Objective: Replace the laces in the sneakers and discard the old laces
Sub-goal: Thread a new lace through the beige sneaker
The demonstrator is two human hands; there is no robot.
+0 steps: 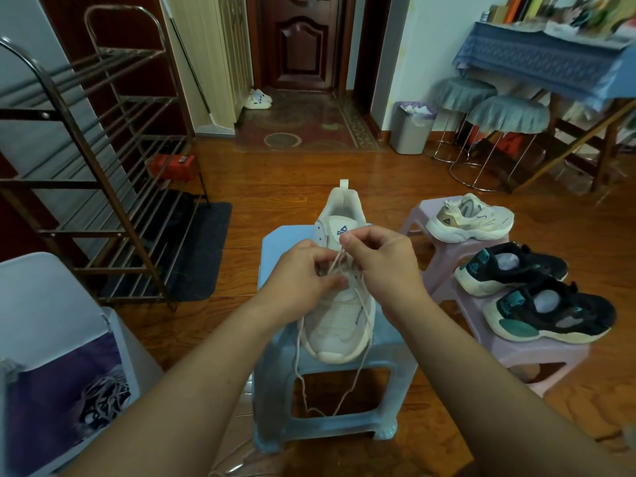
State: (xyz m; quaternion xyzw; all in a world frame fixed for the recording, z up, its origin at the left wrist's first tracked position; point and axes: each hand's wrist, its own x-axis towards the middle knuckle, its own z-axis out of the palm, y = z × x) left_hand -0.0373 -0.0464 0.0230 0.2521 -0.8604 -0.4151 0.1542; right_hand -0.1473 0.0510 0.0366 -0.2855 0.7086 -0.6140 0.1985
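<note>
A white sneaker [339, 304] is set on a pale blue plastic stool [385, 356], toe toward the camera and heel tab pointing away. Its eyelet area is largely hidden by the left hand [303, 273] and the right hand [385, 259], which are held close together over the tongue; each is curled and pinched on the cream lace [335, 266], though exactly which eyelets are threaded cannot be made out. Two loose lace ends are draped off the toe and hang in front of the stool's opening. The stool top is almost filled by the shoe, with only narrow margins left at its sides. Just to the right, a pink stool [444, 256] carries a second white sneaker [469, 218], and a nearer pink stool [526, 352] carries two black sneakers [537, 290]; these are packed near the right forearm. At lower left, a bin with a purple liner [51, 383] is cut off by the frame edge, and a tangle of laces [103, 397] is seen inside it. A metal shoe rack [103, 166] stands at left beyond open wooden floor. Farther off, a grey waste bin [411, 129], two covered round stools [495, 111] and a cloth-draped table [537, 60] are seen, the table's contents blurred.
</note>
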